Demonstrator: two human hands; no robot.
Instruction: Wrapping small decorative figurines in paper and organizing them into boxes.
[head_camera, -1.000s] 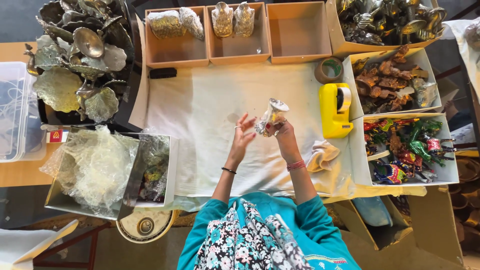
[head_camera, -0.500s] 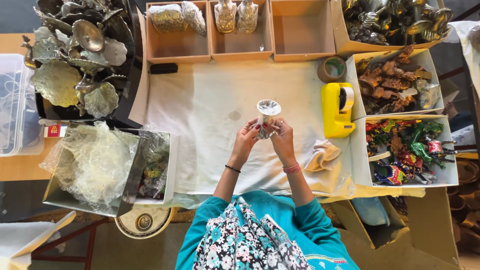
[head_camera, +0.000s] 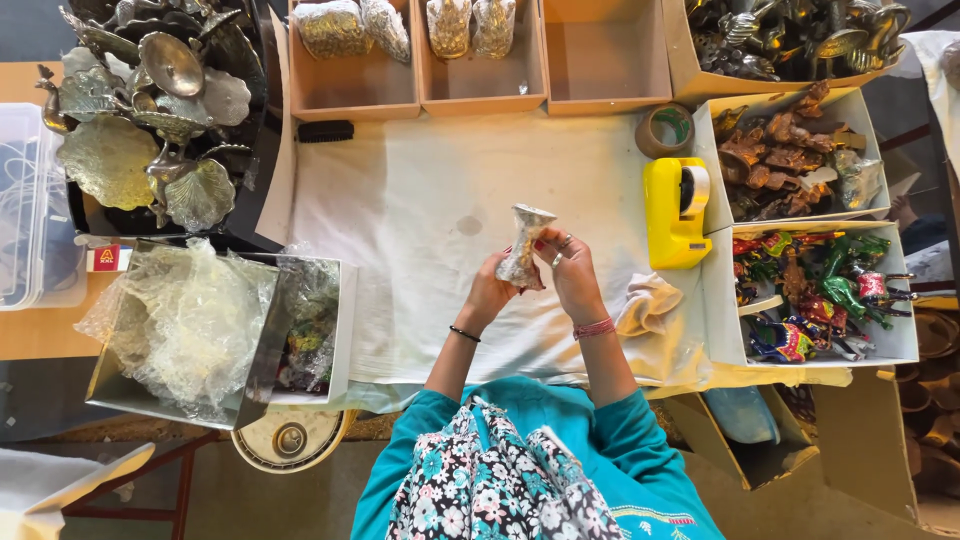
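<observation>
Wrapping: small metal figurine (head_camera: 523, 245) going into clear film, held above the white cloth (head_camera: 420, 210) at table centre.
Left hand (head_camera: 490, 292): clasped round the figurine's lower end from the left.
Right hand (head_camera: 570, 268): fingers closed on the film at the right side, pinching it taut.
Doing it well: probably best kept upright, film pulled snug, folds smoothed flat.
Within reach: yellow tape dispenser (head_camera: 676, 212), just right of the hands.

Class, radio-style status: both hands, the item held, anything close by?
Left hand and right hand both grip the silver wrapped figurine, raised over the white cloth. Yellow tape dispenser right, apart.
</observation>
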